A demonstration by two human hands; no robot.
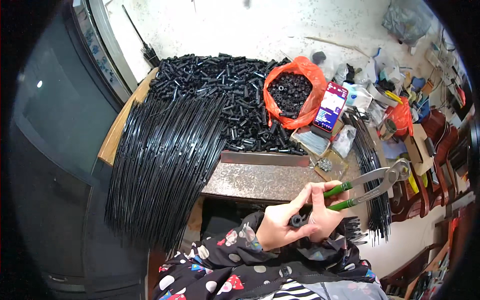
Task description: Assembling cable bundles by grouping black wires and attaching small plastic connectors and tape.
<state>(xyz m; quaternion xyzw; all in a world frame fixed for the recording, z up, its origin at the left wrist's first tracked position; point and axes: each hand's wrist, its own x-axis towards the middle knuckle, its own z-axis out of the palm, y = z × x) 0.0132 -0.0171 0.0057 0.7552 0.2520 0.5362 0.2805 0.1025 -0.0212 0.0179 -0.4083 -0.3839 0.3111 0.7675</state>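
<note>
Hands together in front of the chest. Left hand is closed on a black tubular piece, its round end facing up, most of its length hidden. Right hand, just right of the piece, grips green-handled pliers; their long axis runs up-right, so the head points away from the piece.

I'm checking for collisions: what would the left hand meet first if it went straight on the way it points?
Probably the right hand, close beside it and holding the green-handled tool; whether the two touch is unclear.
</note>
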